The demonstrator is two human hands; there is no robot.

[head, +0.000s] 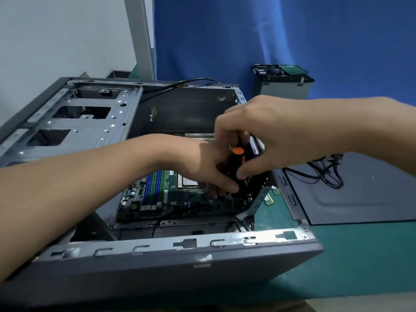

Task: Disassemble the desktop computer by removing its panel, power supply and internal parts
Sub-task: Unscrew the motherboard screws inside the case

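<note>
The grey computer case [157,273] lies on its side with the open face up. Its painted sheet-metal near wall runs along the near edge of the green mat [360,255], and its long axis goes left to right. A bare steel rim along that wall is punched with slots and hooks. Behind hangs a blue cloth backdrop [292,41] in soft folds. On the right half of the mat a flat grey side panel [360,194] with a shallow pressed outline lies just beside the case, and black cables [326,176] loop across its far edge. At the left end of the case a galvanised drive cage [78,122] shows three rectangular cut-outs. The dark green motherboard [180,199] lies flat on the case floor, its blue and green memory slots [154,188] running away from the camera. A boxy grey metal unit [283,84] stands near the mat's far edge, with parts on top too blurred to name. The right hand [258,136] reaches over the right wall, its fingers curled around the handle of the screwdriver [238,163], which is black with a round orange butt. The tool stands nearly upright inside the right end of the case, butt up, with its tip hidden down toward the board. The left hand [202,167] is curled low against the handle, thumb pressed to it. Small green circuit strips [269,200] lie on the mat between the case and the panel.
</note>
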